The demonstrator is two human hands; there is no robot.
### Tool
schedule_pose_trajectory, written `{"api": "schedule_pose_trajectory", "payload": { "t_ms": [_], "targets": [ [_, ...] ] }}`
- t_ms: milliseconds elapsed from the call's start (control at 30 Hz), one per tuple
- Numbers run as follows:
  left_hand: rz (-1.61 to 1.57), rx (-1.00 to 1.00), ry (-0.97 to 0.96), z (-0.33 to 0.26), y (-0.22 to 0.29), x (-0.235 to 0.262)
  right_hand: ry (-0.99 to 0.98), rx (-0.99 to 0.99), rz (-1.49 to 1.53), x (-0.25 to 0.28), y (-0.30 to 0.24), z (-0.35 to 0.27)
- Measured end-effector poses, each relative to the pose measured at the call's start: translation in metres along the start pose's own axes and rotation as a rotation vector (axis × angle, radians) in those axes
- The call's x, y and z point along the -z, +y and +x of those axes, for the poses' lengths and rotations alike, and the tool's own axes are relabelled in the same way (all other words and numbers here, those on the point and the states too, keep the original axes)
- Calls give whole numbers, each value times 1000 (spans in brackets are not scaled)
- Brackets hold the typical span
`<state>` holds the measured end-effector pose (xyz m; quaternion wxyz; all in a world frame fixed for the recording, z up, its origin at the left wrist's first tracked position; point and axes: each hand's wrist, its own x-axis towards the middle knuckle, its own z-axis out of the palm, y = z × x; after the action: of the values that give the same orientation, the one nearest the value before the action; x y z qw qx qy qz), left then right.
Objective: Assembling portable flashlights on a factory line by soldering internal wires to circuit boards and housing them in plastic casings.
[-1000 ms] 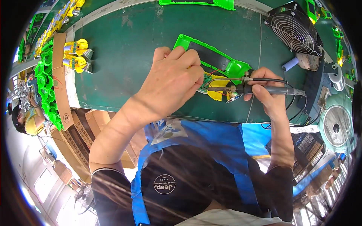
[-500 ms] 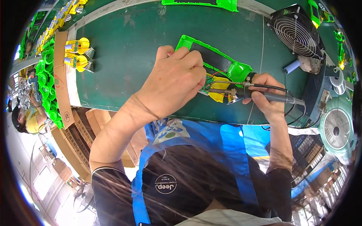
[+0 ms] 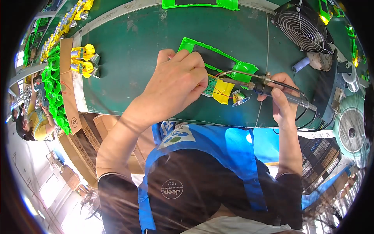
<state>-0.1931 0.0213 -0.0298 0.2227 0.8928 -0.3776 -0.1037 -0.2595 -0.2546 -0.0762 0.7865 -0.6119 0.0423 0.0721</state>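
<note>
My right hand [image 3: 286, 111] grips a soldering iron [image 3: 269, 90] with a thin metal feed tube along it; its tip points left. Under the tip lies a yellow lamp housing [image 3: 223, 90] with a cone-shaped reflector [image 3: 239, 99], thin wires and a small green circuit board [image 3: 210, 85]. My left hand [image 3: 173, 84] is closed at the board's left side, its fingers curled inward. What they pinch is hidden behind the hand. Just beyond, a bright green plastic casing [image 3: 244, 70] with a dark panel lies on the green table, partly covered by my left fingers.
Two yellow lamp units [image 3: 83, 68] lie at the left beside a cardboard box edge [image 3: 67, 89] and stacked green rings [image 3: 52, 93]. A black fan [image 3: 302, 31], a lilac cylinder [image 3: 301, 64] and a solder spool [image 3: 349, 82] stand right. Another green casing [image 3: 200, 5] lies far.
The soldering iron's tip has moved away from me, off the circuit board toward the green casing. More of the board and yellow housing shows. My left hand keeps its closed pose.
</note>
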Motion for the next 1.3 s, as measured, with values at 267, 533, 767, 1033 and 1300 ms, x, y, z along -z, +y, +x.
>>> {"api": "schedule_pose_trajectory", "payload": {
  "t_ms": [267,533,767,1033,1300],
  "targets": [
    [-501,23,-29,18,-22,11,114,249,14,2,-7,-8],
    [203,-141,145,32,-55,23,72,418,-353,-40,-18,53],
    [136,-180,212,-53,-32,-2,46,674,-607,-52,-1,138],
    [-75,84,640,-53,-102,37,87,418,-501,-22,8,93],
    [-14,294,781,133,-192,38,104,654,-481,-36,16,75]
  ]
}}
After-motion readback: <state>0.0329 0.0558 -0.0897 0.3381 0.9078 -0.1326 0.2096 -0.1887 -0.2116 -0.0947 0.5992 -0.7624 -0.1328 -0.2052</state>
